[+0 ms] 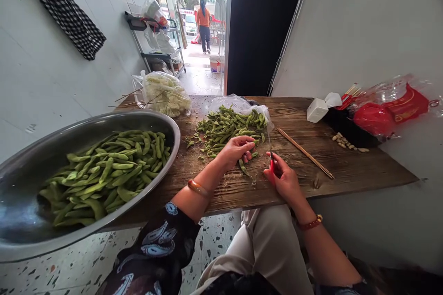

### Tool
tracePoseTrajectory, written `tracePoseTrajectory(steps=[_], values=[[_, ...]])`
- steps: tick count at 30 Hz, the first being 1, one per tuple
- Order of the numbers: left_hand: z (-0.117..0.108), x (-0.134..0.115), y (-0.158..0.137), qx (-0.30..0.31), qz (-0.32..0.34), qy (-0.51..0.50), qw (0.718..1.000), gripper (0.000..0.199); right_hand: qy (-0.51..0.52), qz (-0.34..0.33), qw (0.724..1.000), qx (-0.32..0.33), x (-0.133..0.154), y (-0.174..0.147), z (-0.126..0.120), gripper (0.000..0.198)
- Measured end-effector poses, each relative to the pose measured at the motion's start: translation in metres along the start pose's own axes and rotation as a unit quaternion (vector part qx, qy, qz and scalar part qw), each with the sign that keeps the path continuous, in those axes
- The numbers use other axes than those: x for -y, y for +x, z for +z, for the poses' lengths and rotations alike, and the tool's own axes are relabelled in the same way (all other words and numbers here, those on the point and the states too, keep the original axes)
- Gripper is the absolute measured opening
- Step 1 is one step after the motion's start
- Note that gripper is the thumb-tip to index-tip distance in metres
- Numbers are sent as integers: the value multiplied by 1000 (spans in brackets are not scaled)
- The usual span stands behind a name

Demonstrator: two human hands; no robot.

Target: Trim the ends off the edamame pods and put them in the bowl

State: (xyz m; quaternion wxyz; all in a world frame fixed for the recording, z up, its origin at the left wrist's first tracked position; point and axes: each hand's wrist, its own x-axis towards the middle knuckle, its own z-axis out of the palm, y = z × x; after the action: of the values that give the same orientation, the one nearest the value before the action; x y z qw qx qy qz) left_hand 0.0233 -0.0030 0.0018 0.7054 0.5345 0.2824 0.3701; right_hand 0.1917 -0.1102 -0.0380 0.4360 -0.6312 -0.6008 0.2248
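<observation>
Red-handled scissors (272, 168) are gripped in my right hand (284, 178), blades pointing away from me over the wooden table. My left hand (236, 151) is closed in a pinch beside the blades, with a green edamame pod (255, 143) partly showing at its fingertips. Just beyond the left hand lies a heap of edamame pods (226, 126), spilling from a clear plastic bag (238, 102). Loose pods and trimmings (244, 168) are scattered near both hands. To my left, a large metal basin (175, 133) holds many pods.
Bamboo skewers (306, 153) lie right of the scissors. Peanuts (348, 143), a white box (316, 110) and red plastic packaging (391, 110) sit at the table's right. A bag of pale vegetables (166, 93) stands at the back left. Outside the doorway, a person (203, 25) is upright.
</observation>
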Motion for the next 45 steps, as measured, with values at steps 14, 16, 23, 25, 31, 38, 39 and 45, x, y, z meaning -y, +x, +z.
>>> tracePoseTrajectory(steps=[14, 16, 23, 25, 31, 38, 39, 45], values=[[9, -4, -5, 21, -13, 109, 994, 33, -95, -55, 993, 33, 3, 2, -3, 61], [10, -3, -5, 17, -10, 110, 994, 34, -96, -49, 994, 28, 4, 2, -3, 62], [9, -2, -5, 20, 8, 107, 994, 39, -116, -66, 991, 24, 3, 2, -2, 60], [10, -3, -6, 31, 11, 112, 993, 39, -122, -73, 990, 22, 3, 3, -2, 59], [12, -4, -7, 39, 7, 127, 991, 39, -120, -69, 990, 23, 3, 2, -2, 60], [11, -3, -6, 38, 14, 152, 988, 28, -162, -64, 985, 18, 3, -3, -2, 51], [10, -4, -5, 36, 20, 161, 986, 27, -165, -65, 984, 19, 3, -3, -1, 50], [3, -5, -2, 43, 41, 189, 980, 27, -183, -76, 980, 21, 2, -4, -1, 48]])
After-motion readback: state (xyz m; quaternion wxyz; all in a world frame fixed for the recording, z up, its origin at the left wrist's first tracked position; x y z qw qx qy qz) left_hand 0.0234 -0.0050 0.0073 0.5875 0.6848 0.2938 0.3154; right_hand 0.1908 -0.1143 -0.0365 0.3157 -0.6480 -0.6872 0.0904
